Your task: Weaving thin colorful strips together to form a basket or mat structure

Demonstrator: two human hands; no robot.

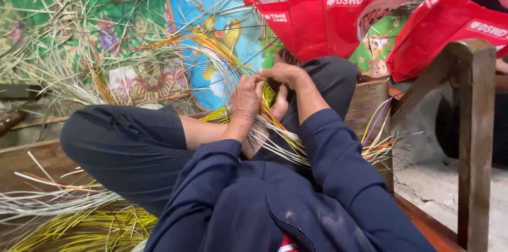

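Head view, hands: the left hand (246, 98) and the right hand (283, 74) meet in the middle, just above the person's foot (278, 106).
Left grip: closed around a bunch of thin strips (280, 138), with the fingers curled tight.
Right grip: the fingers bend down onto the same strips; I cannot tell how tight they pinch.
Where the strips are: across the lap, white, yellow and orange, fanning out to the right and far past the hands.
Doing it well: I think it works best to keep the bunch flat and tight, and move one strip at a time so none slip out.
Around: two red bags (328, 16) sit far right, a bright mat (211, 8) lies far behind, more loose strips (63, 215) lie near left, and a wooden post (473, 141) stands right.
Hard to see: the fingertips hide behind the strips, and the woven part under the hands is covered.
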